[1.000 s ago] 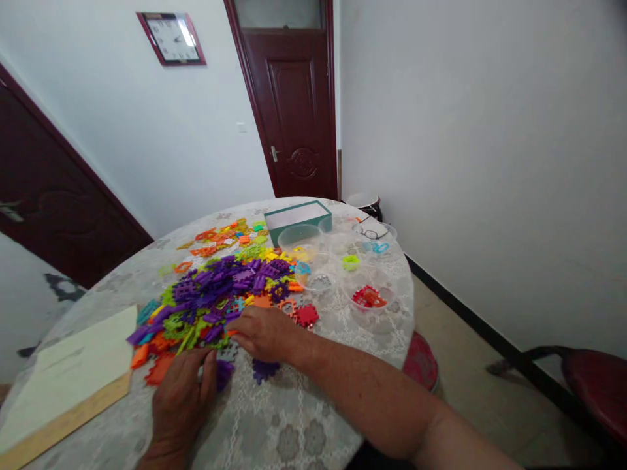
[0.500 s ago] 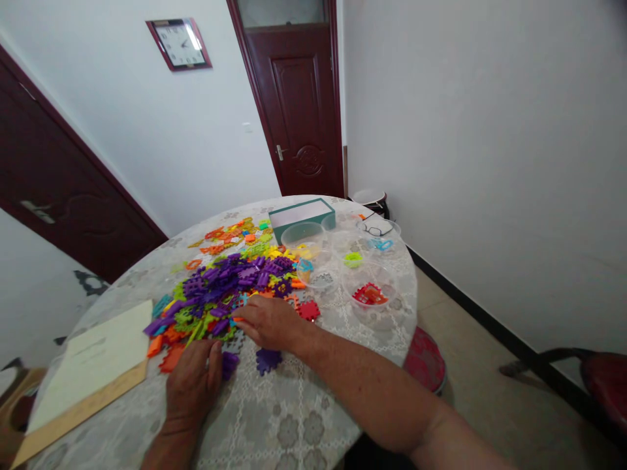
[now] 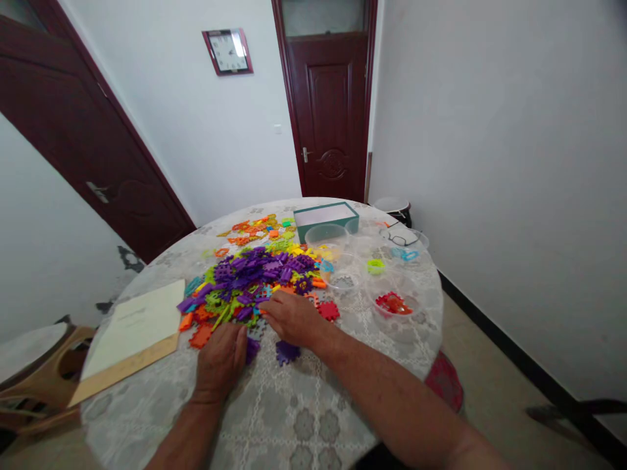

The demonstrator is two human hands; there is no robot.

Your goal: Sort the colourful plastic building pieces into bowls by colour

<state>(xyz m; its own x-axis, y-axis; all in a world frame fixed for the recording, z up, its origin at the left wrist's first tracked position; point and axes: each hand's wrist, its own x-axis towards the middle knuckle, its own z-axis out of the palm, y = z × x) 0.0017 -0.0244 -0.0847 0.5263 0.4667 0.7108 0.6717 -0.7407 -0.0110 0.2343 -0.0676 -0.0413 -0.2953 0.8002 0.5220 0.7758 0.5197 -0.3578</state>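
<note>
A heap of purple, green, yellow and orange plastic interlocking pieces covers the middle of the table. My right hand reaches to its near edge, finger and thumb closed together at a small orange piece. On the table just in front of the heap rests my left hand, fingers curled; what they hold, if anything, is hidden. A purple piece shows beside its thumb. Between my wrists lies a dark purple gear-edged piece. A red square piece sits just beyond my right wrist.
Clear round tubs stand at the right, one with red pieces, one with a green piece. Behind them are a green open box and eyeglasses. A pale board lies left. Orange flat pieces spread at the back.
The whole scene has shifted to the right in view as my head turned left. Both hands keep nearly the same places by the heap.
</note>
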